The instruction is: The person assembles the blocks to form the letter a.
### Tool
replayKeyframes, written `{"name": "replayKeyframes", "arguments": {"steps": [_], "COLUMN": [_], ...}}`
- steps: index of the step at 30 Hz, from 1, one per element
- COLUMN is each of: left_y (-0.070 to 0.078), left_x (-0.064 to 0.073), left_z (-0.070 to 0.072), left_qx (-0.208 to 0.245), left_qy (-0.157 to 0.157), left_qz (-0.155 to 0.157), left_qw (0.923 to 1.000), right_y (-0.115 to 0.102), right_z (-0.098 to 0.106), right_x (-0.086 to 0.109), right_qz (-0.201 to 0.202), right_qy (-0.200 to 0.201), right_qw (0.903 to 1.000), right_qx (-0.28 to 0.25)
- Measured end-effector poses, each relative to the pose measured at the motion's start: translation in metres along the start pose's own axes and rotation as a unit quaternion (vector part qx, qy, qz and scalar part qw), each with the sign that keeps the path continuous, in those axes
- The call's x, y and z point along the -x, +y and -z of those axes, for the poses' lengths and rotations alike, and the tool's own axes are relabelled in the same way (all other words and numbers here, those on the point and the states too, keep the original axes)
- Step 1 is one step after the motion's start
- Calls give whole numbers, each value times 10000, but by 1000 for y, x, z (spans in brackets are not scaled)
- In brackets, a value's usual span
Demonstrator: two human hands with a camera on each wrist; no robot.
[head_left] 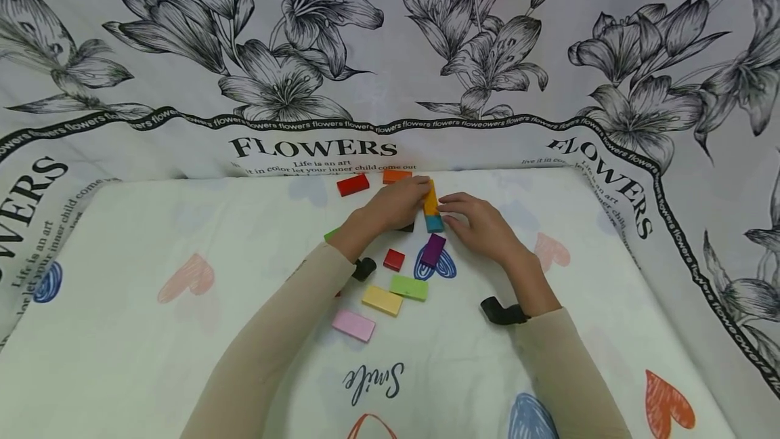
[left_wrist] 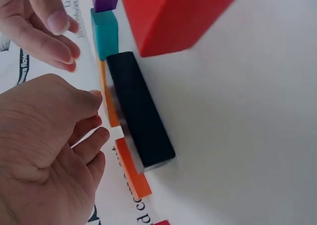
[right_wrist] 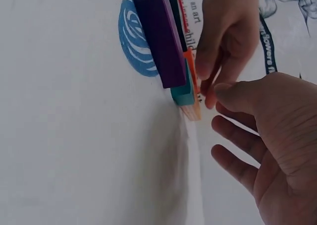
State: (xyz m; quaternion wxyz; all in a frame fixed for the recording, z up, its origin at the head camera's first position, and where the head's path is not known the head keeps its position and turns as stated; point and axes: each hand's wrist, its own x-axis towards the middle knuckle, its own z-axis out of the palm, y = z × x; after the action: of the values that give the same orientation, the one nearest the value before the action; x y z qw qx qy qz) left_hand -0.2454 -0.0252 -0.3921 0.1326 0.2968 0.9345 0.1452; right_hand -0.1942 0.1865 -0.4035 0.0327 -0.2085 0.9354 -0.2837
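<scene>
In the head view, my left hand (head_left: pixel 399 203) reaches to the far end of an orange-yellow block (head_left: pixel 430 200), its fingertips right at the block's left edge. Its fingers are loosely bent in the left wrist view, with the thumb (left_wrist: pixel 89 102) close beside the orange strip. My right hand (head_left: pixel 481 225) is on the other side, fingers relaxed and spread, tips near that block and the teal block (head_left: pixel 434 224) at its near end. A black block (left_wrist: pixel 141 111) lies beside them, mostly hidden under my left hand in the head view. A purple block (head_left: pixel 433 251) is just nearer.
Red (head_left: pixel 353 185) and orange (head_left: pixel 397 176) blocks lie at the table's far edge. Nearer are a small red block (head_left: pixel 394 260), a green block (head_left: pixel 409 288), a yellow block (head_left: pixel 382 301) and a pink block (head_left: pixel 353 326). A patterned cloth (head_left: pixel 341 87) hangs behind.
</scene>
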Motion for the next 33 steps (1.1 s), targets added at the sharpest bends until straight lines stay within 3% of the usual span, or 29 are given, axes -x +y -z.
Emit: {"name": "replayKeyframes", "arguments": {"steps": [5, 11, 18, 26, 33], "left_y": [-7, -17, -32, -38, -34], "left_x": [8, 19, 30, 27, 17], "left_z": [4, 9, 16, 16, 16], "left_qx": [9, -103, -110, -126, -193], "left_qy": [372, 897, 954, 869, 754], "left_qz": [19, 138, 550, 545, 494], "left_qw": [9993, 9958, 9939, 9946, 9957], "right_y": [-1, 0, -5, -3, 1], "right_z": [1, -5, -13, -15, -14], "right_x": [-10, -17, -20, -21, -20], "right_qz": [189, 141, 277, 310, 446], "right_qy": [-67, -298, -546, -492, -485], "right_qw": [9998, 9994, 9975, 9975, 9965], "right_qx": [30, 64, 351, 400, 507]}}
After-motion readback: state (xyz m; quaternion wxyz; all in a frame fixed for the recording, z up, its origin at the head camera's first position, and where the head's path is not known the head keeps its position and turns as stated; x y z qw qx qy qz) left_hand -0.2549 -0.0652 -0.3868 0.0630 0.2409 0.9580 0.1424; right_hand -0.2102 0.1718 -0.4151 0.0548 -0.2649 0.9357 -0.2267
